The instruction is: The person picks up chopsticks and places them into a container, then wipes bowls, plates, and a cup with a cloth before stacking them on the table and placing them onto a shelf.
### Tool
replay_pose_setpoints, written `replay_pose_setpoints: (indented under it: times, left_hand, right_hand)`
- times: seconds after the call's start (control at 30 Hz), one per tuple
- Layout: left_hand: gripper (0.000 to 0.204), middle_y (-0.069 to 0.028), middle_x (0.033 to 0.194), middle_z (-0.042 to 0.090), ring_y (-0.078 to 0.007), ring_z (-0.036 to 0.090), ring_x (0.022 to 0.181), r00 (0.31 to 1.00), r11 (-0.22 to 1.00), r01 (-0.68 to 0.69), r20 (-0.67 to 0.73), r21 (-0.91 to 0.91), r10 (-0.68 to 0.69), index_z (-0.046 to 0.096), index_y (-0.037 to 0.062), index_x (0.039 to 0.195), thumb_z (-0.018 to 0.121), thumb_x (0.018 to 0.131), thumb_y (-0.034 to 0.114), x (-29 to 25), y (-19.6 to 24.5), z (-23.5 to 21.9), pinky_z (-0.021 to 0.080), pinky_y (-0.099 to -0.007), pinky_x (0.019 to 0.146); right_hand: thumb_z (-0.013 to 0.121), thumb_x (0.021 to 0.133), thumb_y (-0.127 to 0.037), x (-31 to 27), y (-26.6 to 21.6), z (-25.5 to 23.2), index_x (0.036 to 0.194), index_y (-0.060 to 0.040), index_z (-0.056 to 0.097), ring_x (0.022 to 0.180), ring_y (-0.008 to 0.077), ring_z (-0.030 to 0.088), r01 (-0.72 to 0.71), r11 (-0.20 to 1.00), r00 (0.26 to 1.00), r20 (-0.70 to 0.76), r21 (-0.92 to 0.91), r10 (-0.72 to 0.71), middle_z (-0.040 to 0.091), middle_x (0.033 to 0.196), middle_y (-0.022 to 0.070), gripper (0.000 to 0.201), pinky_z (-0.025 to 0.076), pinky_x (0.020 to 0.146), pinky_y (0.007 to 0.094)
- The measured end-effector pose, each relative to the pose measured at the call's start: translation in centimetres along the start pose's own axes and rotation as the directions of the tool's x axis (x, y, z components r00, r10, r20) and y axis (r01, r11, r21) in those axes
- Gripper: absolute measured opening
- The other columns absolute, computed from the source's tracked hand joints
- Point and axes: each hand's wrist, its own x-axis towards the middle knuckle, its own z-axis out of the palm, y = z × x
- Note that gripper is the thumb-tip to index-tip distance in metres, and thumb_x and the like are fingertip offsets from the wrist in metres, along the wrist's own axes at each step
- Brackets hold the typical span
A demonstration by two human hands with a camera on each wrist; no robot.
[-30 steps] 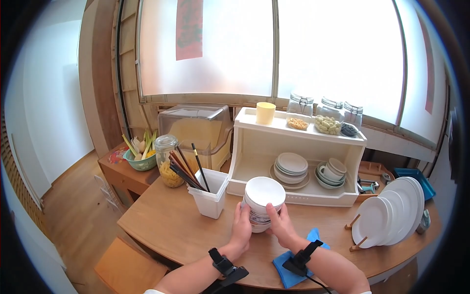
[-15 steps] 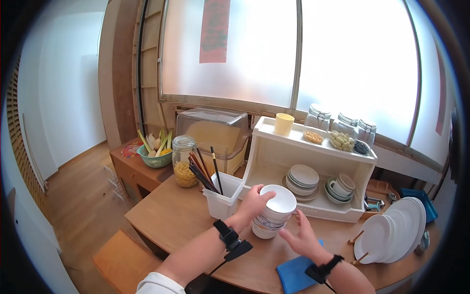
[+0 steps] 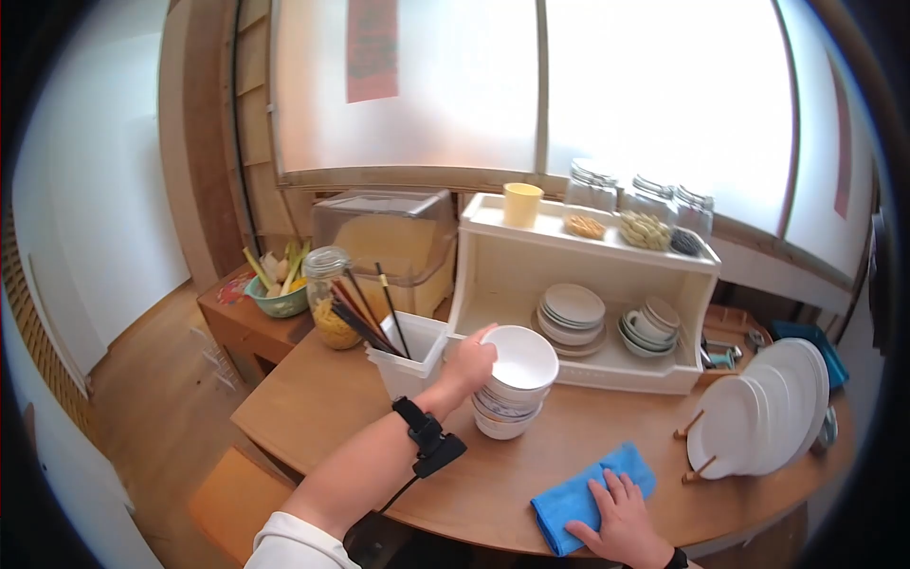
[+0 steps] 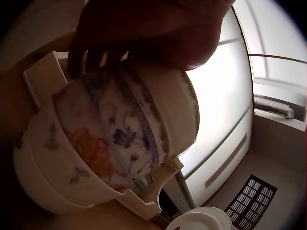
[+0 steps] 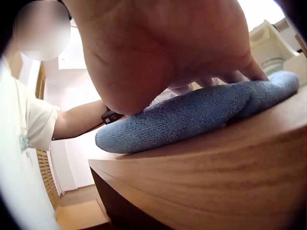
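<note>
A stack of white bowls [image 3: 519,365] stands near the middle of the table, some of them patterned with blue and orange flowers in the left wrist view [image 4: 127,136]. My left hand [image 3: 466,365] holds the stack at its upper left side, thumb at the top rim; in the left wrist view the hand [image 4: 153,33] reaches over the bowls, its fingertips partly hidden behind them. My right hand [image 3: 621,522] lies palm down with spread fingers on a folded blue cloth [image 3: 569,503]. The right wrist view shows the palm [image 5: 168,52] over that cloth [image 5: 177,120].
Left of the bowls is a white holder [image 3: 403,375] with chopsticks; behind it, a pasta jar [image 3: 332,308]. A white shelf [image 3: 592,375] at the back carries dishes, a yellow cup [image 3: 522,204] and jars. White plates [image 3: 725,427] stand upright on a rack at the right.
Both hands were on the bowls a second ago. The right hand has let go and moved down right onto the cloth. The left hand has shifted up to the stack's rim.
</note>
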Motion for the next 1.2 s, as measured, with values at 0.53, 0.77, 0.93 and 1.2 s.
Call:
replay_pose_setpoints:
  times: [0.53,0.77,0.93,1.2]
  left_hand:
    - [0.055,-0.0164,0.128,0.053,-0.0265,0.051,0.12,0.809,0.718,-0.586,-0.316,-0.375,0.495,0.043,-0.0016,0.135,0.038,0.08,-0.002,-10.1,4.7,1.5,0.04,-0.0377,0.102]
    - [0.051,-0.0183,0.123,0.056,-0.0296,0.056,0.111,0.533,0.488,-0.846,0.303,0.216,0.79,0.042,0.0008,0.134,0.048,0.083,0.002,-17.4,2.6,5.5,0.043,-0.0396,0.098]
    - [0.036,-0.0252,0.114,0.054,-0.0388,0.054,0.103,0.532,0.508,-0.838,0.095,0.2,0.841,0.054,0.0014,0.119,0.05,0.084,0.006,-18.7,2.9,6.3,0.043,-0.0468,0.091]
    - [0.048,-0.0276,0.136,0.037,-0.039,0.044,0.12,0.584,0.578,-0.81,0.056,0.097,0.809,0.041,0.0059,0.13,0.055,0.084,0.009,-21.6,0.1,6.9,0.038,-0.0493,0.099]
  right_hand:
    - [0.077,0.076,-0.029,3.2,4.2,-0.8,0.106,-0.0032,0.062,0.093,0.0284,0.063,-0.164,0.71,0.969,-0.022,0.684,0.245,0.064,0.097,0.0123,0.042,0.051,0.08,0.0385]
    - [0.074,0.081,-0.009,4.9,-2.4,-3.1,0.127,-0.0035,0.051,0.103,0.0128,0.059,0.18,0.43,0.945,-0.277,0.884,0.173,0.064,0.112,0.0055,0.052,0.049,0.09,0.0302]
    - [0.072,0.08,-0.005,4.4,-6.5,3.1,0.123,-0.0025,0.054,0.1,0.0201,0.063,0.143,-0.205,0.919,-0.052,0.968,0.391,0.065,0.111,0.0105,0.047,0.049,0.089,0.0325]
    - [0.067,0.083,-0.001,2.0,-5.3,2.0,0.117,-0.0027,0.058,0.105,0.0221,0.062,0.215,0.104,0.898,-0.238,0.971,0.369,0.063,0.115,0.0106,0.035,0.051,0.088,0.0335]
